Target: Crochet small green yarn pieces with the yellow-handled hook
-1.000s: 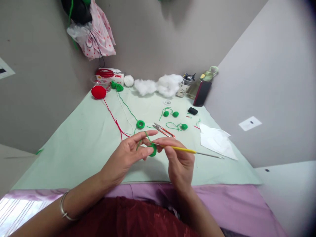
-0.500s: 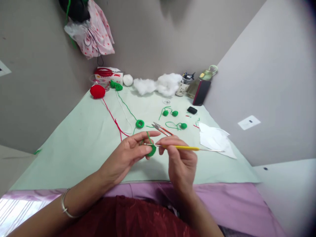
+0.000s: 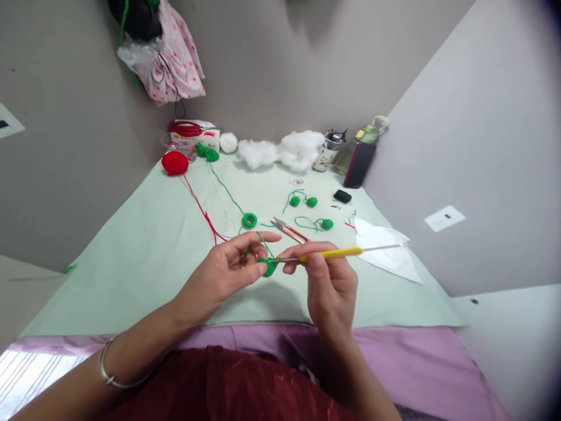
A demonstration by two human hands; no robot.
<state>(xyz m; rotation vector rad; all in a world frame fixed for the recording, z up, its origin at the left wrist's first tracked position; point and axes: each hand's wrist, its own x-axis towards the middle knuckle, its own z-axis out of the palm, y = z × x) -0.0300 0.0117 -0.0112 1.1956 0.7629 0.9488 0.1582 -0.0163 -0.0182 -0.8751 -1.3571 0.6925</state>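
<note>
A small green crocheted piece (image 3: pixel 269 268) is pinched between the thumb and fingers of my left hand (image 3: pixel 228 263). Green yarn passes over the raised left index finger and down to the piece. My right hand (image 3: pixel 331 280) grips a crochet hook with a yellow handle (image 3: pixel 337 253), and its metal tip meets the top of the green piece. Just beyond my fingers lie thread snips with orange handles (image 3: pixel 291 231). A green ring (image 3: pixel 249 220) rests farther back, with yarn running from it.
Red yarn ball (image 3: pixel 175 163), green yarn bundle (image 3: pixel 207 152) and white ball (image 3: pixel 228 143) are at the back left. White stuffing (image 3: pixel 300 150), a pen cup (image 3: pixel 325 156) and a phone (image 3: pixel 360 165) stand behind. Small green balls (image 3: pixel 326 224) and white cloth (image 3: pixel 385 251) lie right.
My right hand has shifted slightly right, and the hook's handle end has tilted up. The left thumb has moved back a little, showing the green piece at a different angle.
</note>
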